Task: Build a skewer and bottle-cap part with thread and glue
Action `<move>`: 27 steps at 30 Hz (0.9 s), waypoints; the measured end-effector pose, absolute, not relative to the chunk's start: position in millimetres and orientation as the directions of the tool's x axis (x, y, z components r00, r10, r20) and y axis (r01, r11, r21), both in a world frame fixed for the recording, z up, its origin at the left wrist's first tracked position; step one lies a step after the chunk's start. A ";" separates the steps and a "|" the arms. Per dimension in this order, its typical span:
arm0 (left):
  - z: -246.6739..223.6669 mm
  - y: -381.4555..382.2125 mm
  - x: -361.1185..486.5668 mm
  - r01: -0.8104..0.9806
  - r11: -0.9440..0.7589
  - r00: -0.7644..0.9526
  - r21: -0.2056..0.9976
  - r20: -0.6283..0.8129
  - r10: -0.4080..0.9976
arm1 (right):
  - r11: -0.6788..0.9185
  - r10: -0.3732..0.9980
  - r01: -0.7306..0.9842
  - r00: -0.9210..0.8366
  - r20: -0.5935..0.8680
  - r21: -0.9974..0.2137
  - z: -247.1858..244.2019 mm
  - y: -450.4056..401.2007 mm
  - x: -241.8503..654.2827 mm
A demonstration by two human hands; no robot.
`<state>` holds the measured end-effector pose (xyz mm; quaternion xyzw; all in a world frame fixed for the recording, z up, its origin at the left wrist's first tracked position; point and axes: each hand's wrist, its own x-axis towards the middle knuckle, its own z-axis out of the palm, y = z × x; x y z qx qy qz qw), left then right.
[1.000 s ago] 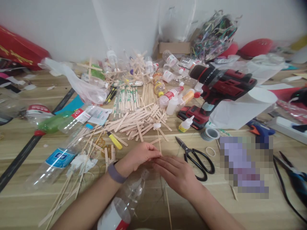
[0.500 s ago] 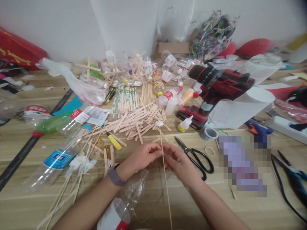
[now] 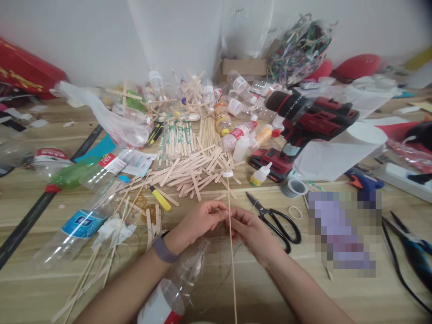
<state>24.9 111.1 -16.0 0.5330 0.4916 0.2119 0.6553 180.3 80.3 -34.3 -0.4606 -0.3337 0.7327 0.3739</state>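
A long thin bamboo stick (image 3: 231, 270) with a white bottle cap (image 3: 227, 173) at its far end runs between my hands toward my body. My left hand (image 3: 207, 218), with a watch on its wrist, is closed in a pinch at the stick. Beside it on the right, my right hand (image 3: 248, 227) is closed, fingertips bent close to the stick and partly hidden behind it. A thin thread (image 3: 232, 267) hangs in a loose curve below my right hand. Under my left forearm lies a cut clear plastic bottle (image 3: 168, 299).
Black-handled scissors (image 3: 275, 220) lie right of my hands, near a glue bottle (image 3: 261, 174) and a tape roll (image 3: 294, 188). A red drill (image 3: 307, 121) stands behind. Craft sticks (image 3: 189, 173) are heaped ahead; a yellow cutter (image 3: 161, 199) and plastic bottles (image 3: 83, 222) lie left.
The stick has tilted slightly: its capped end moved a little right, its near end a little left. Both hands stay in nearly the same place.
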 end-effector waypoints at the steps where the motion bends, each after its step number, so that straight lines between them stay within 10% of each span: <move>1: -15.6 111.0 24.9 0.241 0.337 0.428 0.910 -0.412 0.805 | -0.514 0.846 -0.239 -0.299 -0.441 -0.824 -33.6 80.5 181.1; 27: -13.8 108.7 25.3 0.157 0.421 0.477 0.893 -0.442 0.760 | -0.479 0.852 0.128 -0.173 -0.495 -0.869 -33.1 78.7 186.0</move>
